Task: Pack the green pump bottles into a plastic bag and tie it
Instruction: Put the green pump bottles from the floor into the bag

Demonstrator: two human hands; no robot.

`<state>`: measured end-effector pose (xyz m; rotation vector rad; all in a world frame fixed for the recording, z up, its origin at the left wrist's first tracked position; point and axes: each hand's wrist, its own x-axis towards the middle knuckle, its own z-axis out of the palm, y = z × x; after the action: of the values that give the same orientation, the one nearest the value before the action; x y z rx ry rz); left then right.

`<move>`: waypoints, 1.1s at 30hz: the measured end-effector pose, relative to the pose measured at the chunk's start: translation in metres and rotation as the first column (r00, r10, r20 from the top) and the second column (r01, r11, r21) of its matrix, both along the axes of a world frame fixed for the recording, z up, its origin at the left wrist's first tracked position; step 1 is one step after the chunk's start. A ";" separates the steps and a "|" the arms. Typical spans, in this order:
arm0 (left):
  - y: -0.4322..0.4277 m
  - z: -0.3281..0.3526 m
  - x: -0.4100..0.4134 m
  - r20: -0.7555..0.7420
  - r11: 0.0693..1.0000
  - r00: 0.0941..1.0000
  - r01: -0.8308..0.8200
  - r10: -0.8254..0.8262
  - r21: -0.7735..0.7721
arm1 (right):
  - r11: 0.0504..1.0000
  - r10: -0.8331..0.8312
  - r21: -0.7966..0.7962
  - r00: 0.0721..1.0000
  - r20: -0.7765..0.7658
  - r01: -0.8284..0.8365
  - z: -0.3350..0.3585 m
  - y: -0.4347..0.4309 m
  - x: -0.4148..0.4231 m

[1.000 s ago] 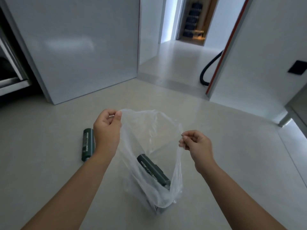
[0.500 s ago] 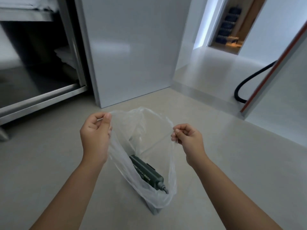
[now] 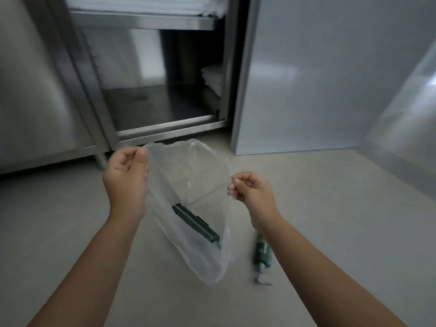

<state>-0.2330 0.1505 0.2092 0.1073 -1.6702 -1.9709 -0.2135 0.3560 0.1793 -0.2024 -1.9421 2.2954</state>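
Note:
A clear plastic bag (image 3: 188,175) hangs open between my hands above the floor. My left hand (image 3: 125,178) pinches the left side of its rim, and my right hand (image 3: 252,192) pinches the right side. Inside the bag lies a dark green pump bottle (image 3: 195,224), slanting down to the right with its pump end low. A second green pump bottle (image 3: 262,252) lies on the floor just right of the bag, partly hidden by my right forearm, its pump head pointing toward me.
An open stainless steel cabinet (image 3: 169,126) stands ahead, with folded white towels (image 3: 212,76) on its lower shelf and more on the shelf above. A grey panel (image 3: 318,79) rises to the right. The floor (image 3: 342,220) is pale tile.
My view has swung left, from the doorway to the steel cabinet. Both hands keep holding the bag open. A second bottle now shows on the floor to the right of the bag.

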 end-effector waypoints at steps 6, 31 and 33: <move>-0.020 -0.015 -0.022 -0.048 0.959 0.971 -0.239 0.234 -0.154 | 0.970 0.241 -0.035 0.970 -0.030 -0.242 -0.043 -0.012 -0.055; 0.127 -0.170 0.048 0.108 0.958 0.959 -0.245 0.262 -0.149 | 0.956 0.259 0.106 0.955 0.147 -0.275 -0.187 0.099 -0.021; 0.134 -0.177 0.051 0.121 0.964 0.961 -0.233 0.249 -0.131 | 0.966 0.209 0.116 0.962 0.175 -0.231 -0.195 0.110 -0.012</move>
<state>-0.1821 0.2845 0.0318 0.3928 -1.7618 -1.7141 -0.2253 0.4663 -0.0155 -0.1696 -2.3000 2.3312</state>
